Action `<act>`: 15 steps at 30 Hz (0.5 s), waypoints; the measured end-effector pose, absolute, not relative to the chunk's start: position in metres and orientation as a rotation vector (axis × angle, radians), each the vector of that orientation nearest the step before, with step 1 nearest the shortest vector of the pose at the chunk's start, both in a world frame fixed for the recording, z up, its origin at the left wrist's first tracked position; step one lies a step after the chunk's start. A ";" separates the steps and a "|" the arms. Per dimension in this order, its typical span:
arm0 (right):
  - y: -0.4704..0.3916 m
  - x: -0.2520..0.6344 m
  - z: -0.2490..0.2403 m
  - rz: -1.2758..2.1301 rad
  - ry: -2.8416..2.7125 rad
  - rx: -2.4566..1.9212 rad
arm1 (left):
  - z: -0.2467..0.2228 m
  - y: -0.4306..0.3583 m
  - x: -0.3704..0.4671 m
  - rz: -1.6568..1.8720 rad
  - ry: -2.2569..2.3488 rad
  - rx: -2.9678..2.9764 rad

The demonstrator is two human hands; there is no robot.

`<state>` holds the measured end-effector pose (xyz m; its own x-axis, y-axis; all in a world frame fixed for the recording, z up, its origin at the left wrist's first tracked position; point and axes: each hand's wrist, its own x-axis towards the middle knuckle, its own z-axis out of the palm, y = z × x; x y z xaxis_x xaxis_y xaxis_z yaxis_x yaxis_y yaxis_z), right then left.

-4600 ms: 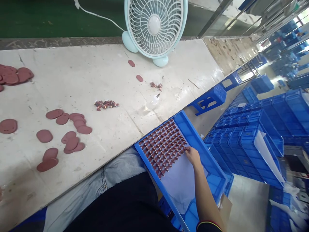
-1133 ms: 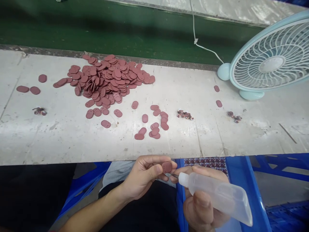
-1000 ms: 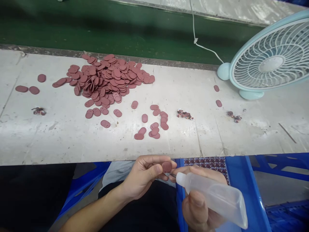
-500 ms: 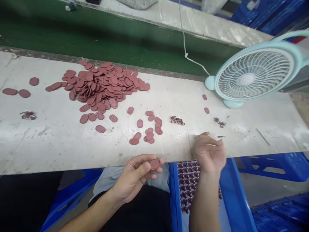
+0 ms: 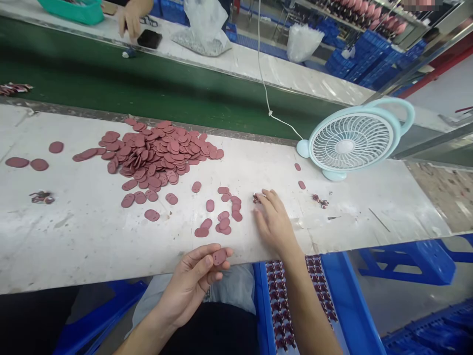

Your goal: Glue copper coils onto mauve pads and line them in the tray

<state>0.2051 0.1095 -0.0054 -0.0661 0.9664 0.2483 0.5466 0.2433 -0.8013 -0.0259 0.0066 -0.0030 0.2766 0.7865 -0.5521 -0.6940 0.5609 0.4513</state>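
Note:
My left hand point(image 5: 195, 276) pinches a flat, dark-red oval piece with small holes point(image 5: 219, 257) between thumb and fingers, just over the table's front edge. My right hand point(image 5: 274, 224) reaches over the table with fingers stretched and thumb apart. Its fingertips are at a small cluster of dark-red and white parts point(image 5: 256, 198), mostly hidden under them; whether they touch it I cannot tell. Several loose oval pieces point(image 5: 223, 224) lie between the hands and a large heap of the same ovals point(image 5: 158, 153).
A pale blue fan point(image 5: 345, 147) stands at the right, its white cord point(image 5: 270, 113) running up and away. A thin dark tool point(image 5: 334, 218) lies near another cluster point(image 5: 320, 201). Below the table is a blue crate point(image 5: 354, 301) with rows of parts. Across the green strip shows another person's hand point(image 5: 130, 20).
My right hand has turned and moved left and forward to the small cluster, fingers now stretched. My left hand still holds the oval piece. The view has tilted upward.

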 end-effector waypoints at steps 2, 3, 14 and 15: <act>0.115 0.204 -0.011 0.587 -1.888 -1.464 | -0.004 0.005 -0.028 0.999 0.819 0.119; 0.114 0.204 -0.013 0.543 -1.948 -1.492 | -0.004 0.005 -0.029 1.004 0.819 0.112; 0.110 0.208 0.007 0.281 -2.217 -1.612 | 0.004 0.007 -0.034 0.989 0.819 0.157; 0.120 0.207 0.006 0.301 -2.248 -1.592 | 0.005 0.006 -0.033 0.981 0.811 0.173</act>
<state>0.2069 0.1202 0.0061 -0.2941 0.9399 0.1735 0.8613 0.3393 -0.3782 -0.0334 0.0063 0.0048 0.2953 0.7939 -0.5315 -0.6716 0.5681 0.4756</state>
